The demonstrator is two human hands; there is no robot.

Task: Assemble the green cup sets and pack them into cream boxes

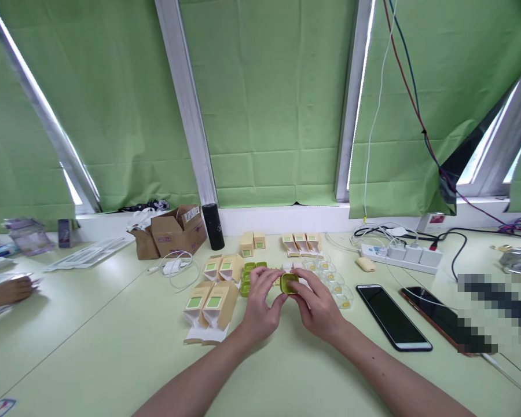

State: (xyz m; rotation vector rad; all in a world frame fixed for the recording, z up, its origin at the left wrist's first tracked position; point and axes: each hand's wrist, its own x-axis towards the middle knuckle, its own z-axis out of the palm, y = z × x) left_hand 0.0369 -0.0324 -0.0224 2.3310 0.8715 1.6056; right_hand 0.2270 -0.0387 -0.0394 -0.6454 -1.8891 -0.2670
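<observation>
Between my two hands is a small square olive-green container (289,283), held above the table. The fingers and thumb of my left hand (263,301) pinch its left side, and those of my right hand (319,304) grip its right side. Several similar green containers (245,288) stand just behind my left hand, partly hidden by it. To the left are open cream cartons (215,304) with green windows. Clear plastic pieces with yellow centres (336,288) lie behind and right of my right hand.
Two phones, one black-screened (393,317) and one in a brown case (443,318), lie at right near a power strip (402,258). A cardboard box (180,231), a black bottle (213,227) and more cartons (301,244) stand at the back. Another person's hand (17,289) is far left.
</observation>
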